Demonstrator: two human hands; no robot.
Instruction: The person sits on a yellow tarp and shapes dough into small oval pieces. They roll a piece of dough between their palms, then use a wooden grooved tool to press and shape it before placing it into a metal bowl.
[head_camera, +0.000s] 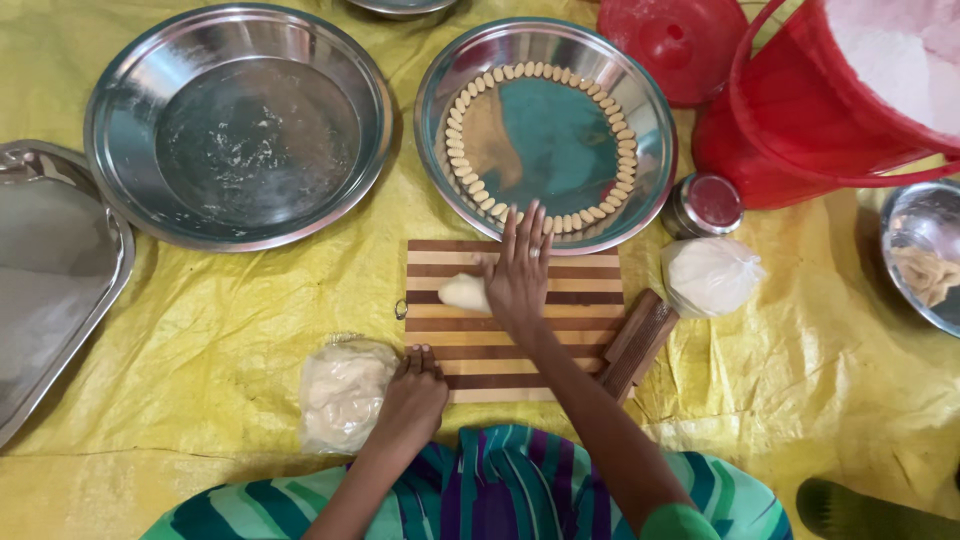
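Right hand (520, 272): flat, fingers open, pressing dough (464, 292) at its 9 o'clock; left hand (415, 388) curled on board (560, 345) edge.

Right hand (520, 272): extended forward of the left, palm down, fingers held straight and together | Left hand (412, 392): drawn back nearer the body, fingers curled under, knuckles up | Forearms: both bare, angled inward.

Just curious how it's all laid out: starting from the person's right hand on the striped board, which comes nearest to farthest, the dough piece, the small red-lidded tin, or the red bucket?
From the right hand:
1. Dough piece, touching the hand on its left side.
2. Red-lidded tin, off to the right, beside the plate.
3. Red bucket, farthest, upper right corner.
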